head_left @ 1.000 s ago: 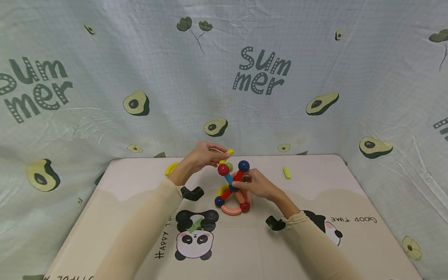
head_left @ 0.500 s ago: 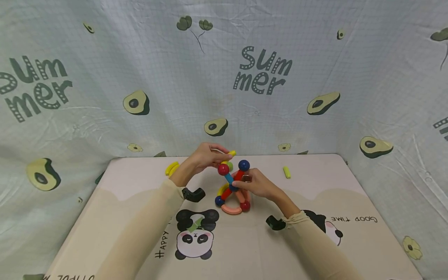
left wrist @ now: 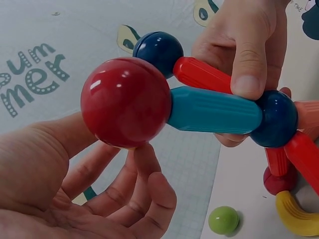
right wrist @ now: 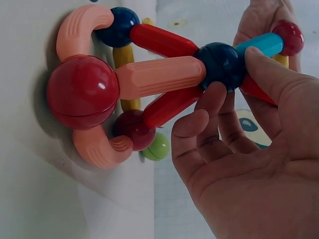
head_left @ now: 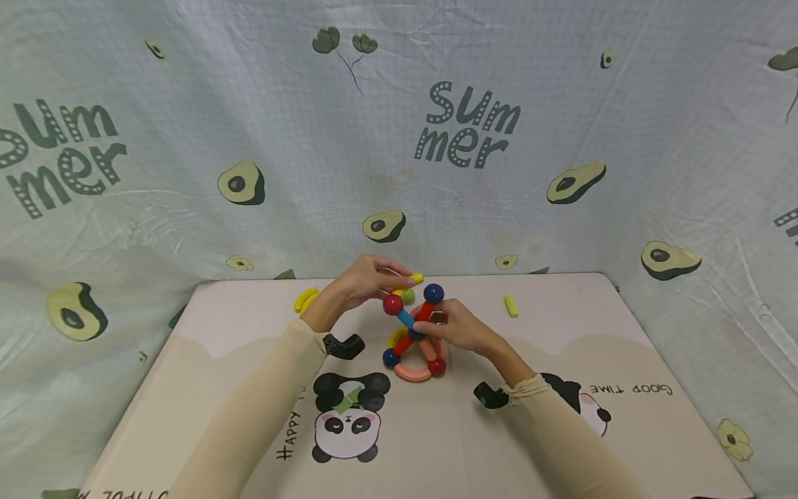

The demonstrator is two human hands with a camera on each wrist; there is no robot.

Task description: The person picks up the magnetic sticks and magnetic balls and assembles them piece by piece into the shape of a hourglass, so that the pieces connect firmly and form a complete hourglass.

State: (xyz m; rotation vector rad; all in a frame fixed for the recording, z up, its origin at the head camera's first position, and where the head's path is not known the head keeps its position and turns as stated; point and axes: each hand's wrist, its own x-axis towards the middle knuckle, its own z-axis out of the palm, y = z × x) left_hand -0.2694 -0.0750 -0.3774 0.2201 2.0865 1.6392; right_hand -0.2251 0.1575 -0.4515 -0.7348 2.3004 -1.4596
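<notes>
A construction of magnetic balls and rods stands on the table, with a ring of curved salmon rods (right wrist: 84,32) and a yellow curved rod (left wrist: 298,214) at its base. My right hand (head_left: 461,327) holds it by the dark blue middle ball (right wrist: 220,66), its thumb on the light blue rod (left wrist: 215,110). That rod ends in a red ball (head_left: 393,304); a red rod carries another dark blue ball (head_left: 433,294). My left hand (head_left: 369,281) pinches a yellow rod (head_left: 417,278) at the red ball, which hides most of it in the left wrist view.
A light green ball (left wrist: 224,220) lies on the table behind the construction. Several yellow curved rods (head_left: 305,300) lie at the back left, partly behind my left wrist. A short yellow-green rod (head_left: 511,306) lies at the back right. A patterned cloth hangs behind the table.
The yellow rod in my left hand has turned from slanting upward to nearly level. The red ball with its light blue rod has shifted slightly left. My right hand keeps its hold.
</notes>
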